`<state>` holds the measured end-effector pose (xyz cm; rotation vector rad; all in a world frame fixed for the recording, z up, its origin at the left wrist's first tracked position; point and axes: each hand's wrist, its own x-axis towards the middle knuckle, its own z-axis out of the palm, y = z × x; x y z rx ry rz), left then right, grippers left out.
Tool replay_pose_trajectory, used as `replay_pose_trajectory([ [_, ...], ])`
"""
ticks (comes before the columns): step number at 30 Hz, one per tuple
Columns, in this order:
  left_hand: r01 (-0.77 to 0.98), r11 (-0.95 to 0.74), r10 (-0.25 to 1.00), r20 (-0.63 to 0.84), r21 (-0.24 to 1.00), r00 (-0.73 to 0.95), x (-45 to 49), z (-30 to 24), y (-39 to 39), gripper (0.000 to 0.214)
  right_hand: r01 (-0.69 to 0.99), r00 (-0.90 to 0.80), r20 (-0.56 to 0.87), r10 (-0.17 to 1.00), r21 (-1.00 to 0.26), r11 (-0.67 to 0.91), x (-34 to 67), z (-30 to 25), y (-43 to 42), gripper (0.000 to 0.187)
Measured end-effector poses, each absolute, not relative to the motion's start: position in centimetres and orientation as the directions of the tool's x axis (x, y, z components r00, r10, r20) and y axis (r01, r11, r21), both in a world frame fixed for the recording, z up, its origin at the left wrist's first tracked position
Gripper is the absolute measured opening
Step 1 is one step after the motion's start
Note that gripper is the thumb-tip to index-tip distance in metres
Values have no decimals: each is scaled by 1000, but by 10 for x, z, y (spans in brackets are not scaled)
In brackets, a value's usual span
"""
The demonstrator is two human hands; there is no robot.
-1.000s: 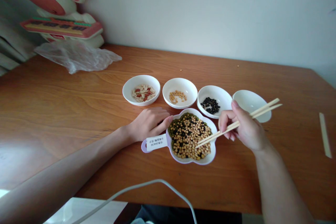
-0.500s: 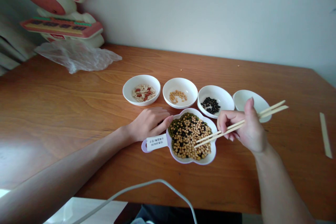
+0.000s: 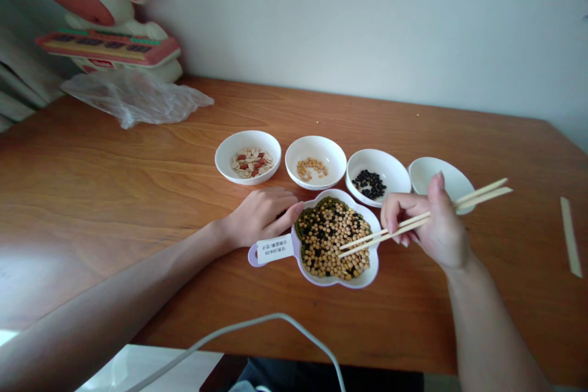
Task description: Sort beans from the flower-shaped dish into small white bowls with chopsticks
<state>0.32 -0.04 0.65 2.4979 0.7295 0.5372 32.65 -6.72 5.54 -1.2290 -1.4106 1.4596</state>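
Note:
A flower-shaped white bowl [image 3: 371,272] holds mixed yellow, black and green beans. A labelled handle [image 3: 271,250] sticks out to its left. My left hand [image 3: 260,215] rests on the table against the bowl's left rim, fingers loosely curled, with nothing seen in them. My right hand [image 3: 429,223] grips a pair of wooden chopsticks [image 3: 413,223], whose tips reach over the beans. Behind stand several small white bowls: one with peanuts and seeds [image 3: 248,157], one with yellow beans [image 3: 315,162], one with black beans [image 3: 377,176] and an empty one [image 3: 452,180].
The wooden table [image 3: 114,184] runs to a white wall. A crumpled plastic bag [image 3: 138,101] and a red-and-white figure [image 3: 101,18] sit at the back left. A chopstick wrapper [image 3: 569,236] lies at the right edge. A grey cable [image 3: 257,327] arcs near my body.
My right hand has shifted slightly right and turned, and the chopstick tips have slid a little left and lower over the beans. My left hand has not moved.

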Motion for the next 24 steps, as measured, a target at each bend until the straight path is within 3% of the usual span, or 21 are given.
replay_pose_trajectory([
  [24, 396, -737, 580, 213, 548, 786, 2, 5, 0, 46, 102, -309, -138, 941, -988, -111, 325, 57, -70, 94],
])
